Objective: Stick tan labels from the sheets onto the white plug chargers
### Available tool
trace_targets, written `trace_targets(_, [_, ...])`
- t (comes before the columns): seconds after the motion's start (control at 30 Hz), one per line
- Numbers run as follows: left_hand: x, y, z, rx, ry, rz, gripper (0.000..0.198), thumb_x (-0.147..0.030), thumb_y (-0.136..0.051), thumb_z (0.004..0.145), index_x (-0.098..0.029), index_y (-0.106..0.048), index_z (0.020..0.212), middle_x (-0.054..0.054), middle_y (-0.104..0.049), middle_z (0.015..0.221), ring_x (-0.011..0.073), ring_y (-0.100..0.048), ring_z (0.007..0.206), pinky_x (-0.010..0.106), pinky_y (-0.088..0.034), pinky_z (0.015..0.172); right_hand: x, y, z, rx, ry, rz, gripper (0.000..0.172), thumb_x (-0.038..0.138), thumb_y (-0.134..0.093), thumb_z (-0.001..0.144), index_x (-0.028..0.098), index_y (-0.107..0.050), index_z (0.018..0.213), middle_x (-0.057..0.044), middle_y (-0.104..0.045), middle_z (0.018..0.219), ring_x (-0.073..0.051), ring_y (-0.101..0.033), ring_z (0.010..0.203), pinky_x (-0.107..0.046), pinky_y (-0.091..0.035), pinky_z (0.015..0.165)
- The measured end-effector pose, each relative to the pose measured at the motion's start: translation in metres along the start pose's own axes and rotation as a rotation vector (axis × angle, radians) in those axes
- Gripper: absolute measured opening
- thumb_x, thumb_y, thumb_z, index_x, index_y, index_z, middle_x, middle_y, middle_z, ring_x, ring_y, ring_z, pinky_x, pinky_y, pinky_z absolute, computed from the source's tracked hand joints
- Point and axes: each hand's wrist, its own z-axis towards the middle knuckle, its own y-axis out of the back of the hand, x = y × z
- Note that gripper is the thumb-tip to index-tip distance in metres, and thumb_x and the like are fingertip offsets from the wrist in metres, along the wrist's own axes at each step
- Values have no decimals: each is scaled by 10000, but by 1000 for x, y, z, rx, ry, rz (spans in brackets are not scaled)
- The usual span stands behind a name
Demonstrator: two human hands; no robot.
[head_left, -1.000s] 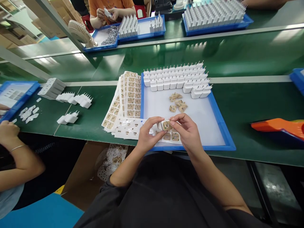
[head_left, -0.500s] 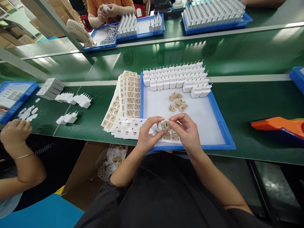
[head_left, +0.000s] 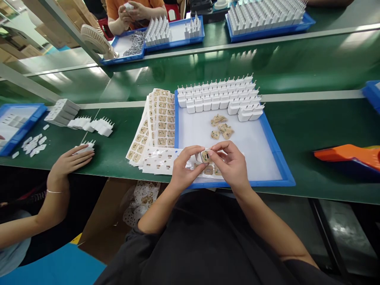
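Note:
Above the front of a blue-rimmed tray (head_left: 277, 150), my left hand (head_left: 185, 166) grips a white plug adapter (head_left: 199, 157) between thumb and fingers. A tan label (head_left: 205, 156) lies on the adapter's end face. My right hand (head_left: 233, 164) pinches at the label's right edge, thumb and forefinger together. Beneath my hands lies a label sheet (head_left: 208, 170), partly covered by them. Rows of white adapters (head_left: 215, 101) stand pins up at the tray's back. Crumpled tan labels (head_left: 225, 130) lie mid-tray.
Label sheets (head_left: 163, 118) and a used backing sheet (head_left: 158, 160) lie left of the tray. A co-worker's hand (head_left: 71, 162) touches adapters farther left. An orange object (head_left: 347, 154) lies at the right. Across the line, another person holds a white part near filled trays.
The co-worker's hand at the left has moved right onto a small group of adapters. My hands have barely shifted; my right fingers have moved slightly at the label.

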Motion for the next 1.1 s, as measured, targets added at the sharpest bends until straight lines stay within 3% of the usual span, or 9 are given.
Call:
trace_targets(0.33, [-2,0,1,-18,-8,14,381,-257,-752,863,-229,-650,1229,100,-687,1197,238,-644,1171,408,-539,1038,0,-1,0,-14,62,-158,94,317,-697,896,245,-636,898,5,-644,872,-157,-642,812,-327,-577,792])
trace_targets(0.5, [-1,1,1,-36,-19,21,361,-240,-749,863,-229,-654,1212,95,-695,1176,227,-656,1149,400,-547,1026,2,-4,1,-13,197,-313,58,291,-676,909,259,-633,931,-3,-647,874,-163,-630,780,-350,-583,786])
trace_targets(0.6, [-1,0,0,-63,-11,16,355,-247,-758,854,-230,-656,1194,95,-696,1165,232,-660,1139,406,-558,1009,-1,-4,3,-45,230,-366,140,327,-716,881,270,-651,990,-32,-626,959,-179,-612,815,-340,-581,727])
trace_targets(0.8, [1,-3,-3,-162,20,-50,360,-272,-773,843,-232,-651,1180,90,-682,1163,233,-649,1158,404,-565,997,-13,-4,3,171,-18,-18,252,400,-730,866,268,-652,1066,-31,-572,956,-183,-587,924,-270,-575,664])
trace_targets(0.93, [2,-3,-3,-163,-7,-67,309,-246,-738,871,-229,-652,1168,95,-681,1163,221,-646,1159,401,-562,1003,-16,-8,-1,147,-56,68,401,343,-833,760,280,-620,1093,-23,-527,989,-180,-546,947,-251,-582,649])
trace_targets(1.1, [3,-4,-3,-200,-42,-80,345,-266,-792,824,-222,-638,1129,89,-675,1131,229,-666,1137,407,-580,979,-16,-6,-1,218,-108,260,255,393,-742,843,280,-689,1065,-19,-522,942,-171,-552,867,-300,-612,676])
